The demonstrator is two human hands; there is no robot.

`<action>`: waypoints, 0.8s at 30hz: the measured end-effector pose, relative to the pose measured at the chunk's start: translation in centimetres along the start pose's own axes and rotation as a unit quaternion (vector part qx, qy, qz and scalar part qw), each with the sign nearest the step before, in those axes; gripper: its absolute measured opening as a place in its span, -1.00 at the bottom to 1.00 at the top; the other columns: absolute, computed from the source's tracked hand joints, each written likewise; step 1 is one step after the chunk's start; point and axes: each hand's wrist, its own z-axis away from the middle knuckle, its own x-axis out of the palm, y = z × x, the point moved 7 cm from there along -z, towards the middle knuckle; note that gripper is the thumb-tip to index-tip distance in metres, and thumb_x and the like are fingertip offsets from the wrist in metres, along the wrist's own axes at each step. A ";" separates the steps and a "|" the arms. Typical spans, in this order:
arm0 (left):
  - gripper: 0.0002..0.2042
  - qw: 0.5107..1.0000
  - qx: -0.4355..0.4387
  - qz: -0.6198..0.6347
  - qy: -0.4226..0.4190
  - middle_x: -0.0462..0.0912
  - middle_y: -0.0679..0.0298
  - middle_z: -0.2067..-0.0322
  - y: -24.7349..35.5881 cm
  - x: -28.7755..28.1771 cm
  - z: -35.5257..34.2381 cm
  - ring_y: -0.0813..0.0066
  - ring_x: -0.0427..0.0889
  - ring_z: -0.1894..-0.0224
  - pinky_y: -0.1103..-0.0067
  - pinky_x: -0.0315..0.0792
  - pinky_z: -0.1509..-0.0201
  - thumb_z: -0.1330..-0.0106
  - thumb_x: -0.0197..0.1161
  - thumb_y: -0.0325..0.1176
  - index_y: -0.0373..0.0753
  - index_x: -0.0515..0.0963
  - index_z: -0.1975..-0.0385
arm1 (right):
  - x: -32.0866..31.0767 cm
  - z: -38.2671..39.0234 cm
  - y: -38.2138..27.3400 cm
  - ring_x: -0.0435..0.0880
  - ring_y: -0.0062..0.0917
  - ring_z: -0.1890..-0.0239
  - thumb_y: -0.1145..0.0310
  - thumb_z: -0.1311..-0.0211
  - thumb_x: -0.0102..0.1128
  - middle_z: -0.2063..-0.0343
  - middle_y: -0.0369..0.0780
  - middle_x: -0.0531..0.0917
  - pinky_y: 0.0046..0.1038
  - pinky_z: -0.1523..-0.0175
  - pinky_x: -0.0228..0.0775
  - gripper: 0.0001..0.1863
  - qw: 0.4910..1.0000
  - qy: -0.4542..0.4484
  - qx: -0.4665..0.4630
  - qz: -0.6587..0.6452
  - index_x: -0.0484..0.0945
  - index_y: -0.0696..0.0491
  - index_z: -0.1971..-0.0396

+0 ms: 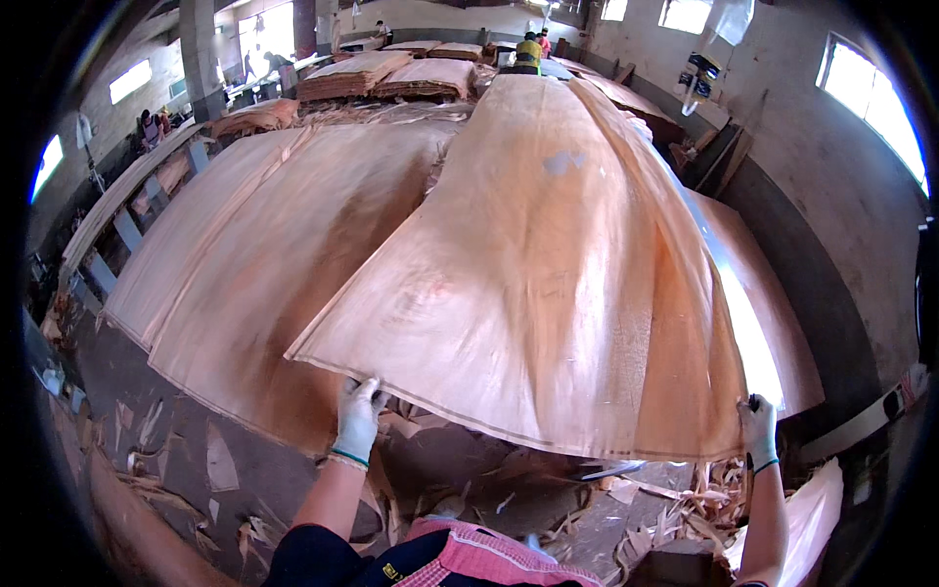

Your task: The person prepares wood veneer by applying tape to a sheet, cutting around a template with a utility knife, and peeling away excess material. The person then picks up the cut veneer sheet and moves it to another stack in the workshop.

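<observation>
A large, thin wood veneer sheet [509,303] stretches away in front of me, its near edge raised and its surface rippling. My left hand [359,419], in a white glove with a green cuff, pinches the near edge left of the middle. At the right near corner, my right hand [758,432], gloved the same way, is closed on the sheet's edge. Beneath and to the left lies another broad veneer layer [245,264], partly shaded by the raised sheet. Along the right side a shiny pale strip [748,338] shows past the sheet.
Torn veneer scraps [704,504] litter the floor around my feet. Stacked veneer piles [425,78] stand farther back. Another person [528,54] is at the sheet's far end. A wall [812,147] with windows runs along the right; a pillar [201,59] rises at the far left.
</observation>
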 end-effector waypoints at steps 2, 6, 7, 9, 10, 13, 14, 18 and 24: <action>-0.83 1.000 -0.003 0.012 -0.014 0.57 0.40 0.26 -2.8 5.6 3.6 0.60 0.59 0.23 0.63 0.58 0.25 -0.29 0.18 -0.51 -0.10 0.48 0.17 | -2.3 -3.0 4.1 0.28 -0.61 0.56 0.48 -0.08 0.23 0.71 -0.23 0.39 -0.40 0.46 0.20 -0.81 0.999 0.006 -0.015 0.051 0.45 0.28 0.56; -0.84 1.000 -0.010 0.010 -0.023 0.57 0.37 0.29 -9.7 11.9 9.2 0.59 0.60 0.28 0.63 0.59 0.29 -0.28 0.18 -0.53 -0.12 0.47 0.20 | -5.4 -8.2 9.2 0.32 -0.57 0.56 0.45 -0.06 0.28 0.70 -0.20 0.40 -0.40 0.43 0.25 -0.80 0.998 0.019 -0.020 0.064 0.47 0.26 0.52; -0.84 0.999 -0.024 0.024 -0.030 0.57 0.37 0.31 -12.0 13.9 10.5 0.58 0.60 0.30 0.62 0.60 0.29 -0.28 0.18 -0.54 -0.12 0.47 0.21 | -6.5 -9.8 11.2 0.45 -0.44 0.58 0.41 -0.07 0.28 0.68 -0.11 0.47 -0.34 0.39 0.32 -0.79 0.996 0.022 -0.035 0.076 0.49 0.25 0.48; -0.85 0.998 -0.051 0.044 -0.009 0.56 0.37 0.34 -16.5 17.3 13.1 0.57 0.59 0.31 0.58 0.60 0.30 -0.28 0.19 -0.55 -0.12 0.47 0.23 | -9.0 -12.7 15.5 0.51 -0.32 0.54 0.39 -0.07 0.28 0.64 -0.05 0.51 -0.29 0.37 0.34 -0.78 0.993 0.031 -0.035 0.112 0.50 0.24 0.47; -0.87 0.996 -0.064 0.054 0.001 0.56 0.38 0.35 -18.4 18.8 14.1 0.56 0.58 0.32 0.57 0.60 0.30 -0.27 0.21 -0.54 -0.11 0.46 0.28 | -9.3 -13.4 17.1 0.58 -0.20 0.51 0.36 -0.07 0.28 0.61 0.00 0.55 -0.25 0.34 0.36 -0.77 0.989 0.030 -0.026 0.144 0.50 0.24 0.46; -0.87 0.994 -0.092 0.049 0.020 0.57 0.37 0.35 -24.0 22.2 15.9 0.55 0.58 0.33 0.59 0.59 0.30 -0.25 0.24 -0.52 -0.11 0.45 0.36 | -10.2 -16.5 21.2 0.56 -0.08 0.49 0.32 -0.06 0.27 0.59 0.04 0.55 -0.20 0.35 0.35 -0.76 0.985 0.045 -0.050 0.157 0.49 0.21 0.50; -0.87 0.994 -0.089 0.056 0.005 0.56 0.37 0.36 -25.4 22.9 15.7 0.54 0.57 0.35 0.59 0.59 0.30 -0.25 0.25 -0.53 -0.11 0.46 0.36 | -10.2 -17.7 22.1 0.52 -0.14 0.57 0.31 -0.05 0.27 0.64 0.01 0.52 -0.22 0.40 0.32 -0.75 0.983 0.072 -0.077 0.151 0.48 0.20 0.55; -0.87 0.997 -0.064 0.017 0.038 0.55 0.37 0.37 -29.0 24.9 14.9 0.54 0.56 0.38 0.57 0.58 0.32 -0.25 0.24 -0.53 -0.12 0.45 0.35 | -7.4 -21.3 25.4 0.63 -0.06 0.44 0.23 -0.10 0.23 0.52 0.07 0.60 -0.19 0.33 0.40 -0.73 0.986 0.036 -0.053 0.154 0.56 0.17 0.47; -0.84 0.997 -0.005 -0.022 0.067 0.51 0.36 0.38 -33.1 24.6 14.5 0.56 0.50 0.44 0.60 0.51 0.41 -0.24 0.21 -0.56 -0.15 0.45 0.25 | -0.9 -22.9 34.8 0.62 -0.12 0.51 0.24 -0.15 0.24 0.57 0.08 0.60 -0.19 0.36 0.41 -0.71 0.998 0.017 -0.038 0.047 0.55 0.21 0.47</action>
